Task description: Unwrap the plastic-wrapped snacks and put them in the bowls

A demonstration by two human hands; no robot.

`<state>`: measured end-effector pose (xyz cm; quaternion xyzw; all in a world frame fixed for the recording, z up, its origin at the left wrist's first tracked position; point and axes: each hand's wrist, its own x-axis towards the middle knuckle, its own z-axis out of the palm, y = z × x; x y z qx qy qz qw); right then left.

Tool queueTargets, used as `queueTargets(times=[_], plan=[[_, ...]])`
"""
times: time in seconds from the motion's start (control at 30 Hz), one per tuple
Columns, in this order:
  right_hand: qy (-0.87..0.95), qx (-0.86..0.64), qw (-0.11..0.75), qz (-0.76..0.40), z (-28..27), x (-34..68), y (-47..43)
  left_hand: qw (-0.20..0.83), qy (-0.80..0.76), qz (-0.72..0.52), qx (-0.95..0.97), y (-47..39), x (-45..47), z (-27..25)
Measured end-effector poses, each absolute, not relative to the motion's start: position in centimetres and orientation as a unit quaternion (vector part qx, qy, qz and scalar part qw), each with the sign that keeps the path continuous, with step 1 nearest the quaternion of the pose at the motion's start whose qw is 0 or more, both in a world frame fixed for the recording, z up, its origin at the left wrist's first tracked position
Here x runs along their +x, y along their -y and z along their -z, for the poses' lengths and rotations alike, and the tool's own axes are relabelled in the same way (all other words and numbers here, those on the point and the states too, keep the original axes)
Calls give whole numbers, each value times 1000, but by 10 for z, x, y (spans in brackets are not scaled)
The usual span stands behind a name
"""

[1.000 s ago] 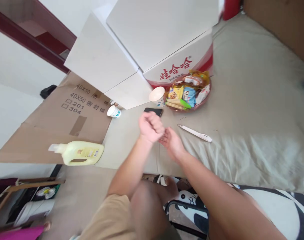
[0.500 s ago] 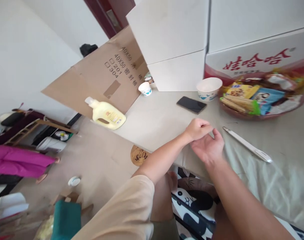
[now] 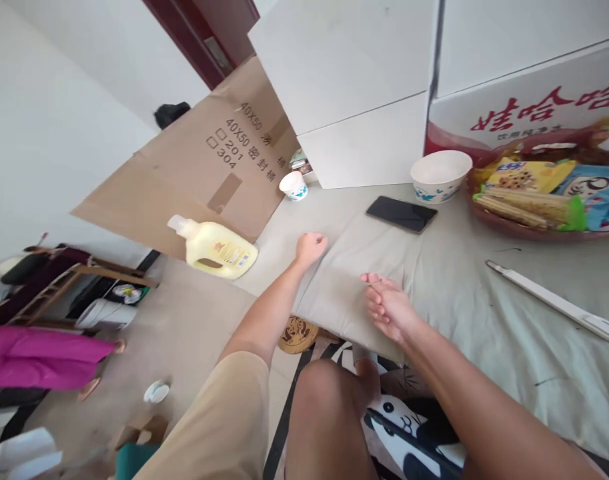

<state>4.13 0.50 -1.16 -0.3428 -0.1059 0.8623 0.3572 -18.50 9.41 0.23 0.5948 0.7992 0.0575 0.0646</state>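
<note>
My left hand hangs over the grey-green cloth in a closed fist, and what is inside it, if anything, is hidden. To its right and nearer to me, my right hand is turned on its side with loosely curled fingers slightly apart; nothing shows between them. The hands are apart from each other. A black phone lies flat beyond my right hand. Further right, a white utility knife rests on the cloth. The yellow detergent bottle lies on the left edge of the table, left of my left hand.
A paper cup and a paper bowl stand by the white boxes. A snack bowl sits at right, and a cardboard sheet leans at left. On the floor side, another person's purple trousers show.
My hands have come apart from touching each other. The left moved leftward and closed into a fist; the right moved slightly left. The view has shifted so the knife and snack bowl appear further right.
</note>
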Motion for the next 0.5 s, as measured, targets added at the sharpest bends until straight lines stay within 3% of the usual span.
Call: queueTargets(times=[0.23,0.4,0.5], plan=[[138,-291,299,-898,16,16,-23,13,-823,-34,566,-171,-221,-24],[171,-263,266,-912,22,14,-29,-115,-830,-78,541,-225,-231,-28],[189,-258,266,-909,24,14,-32,-96,-848,-14,521,-247,-232,-23]])
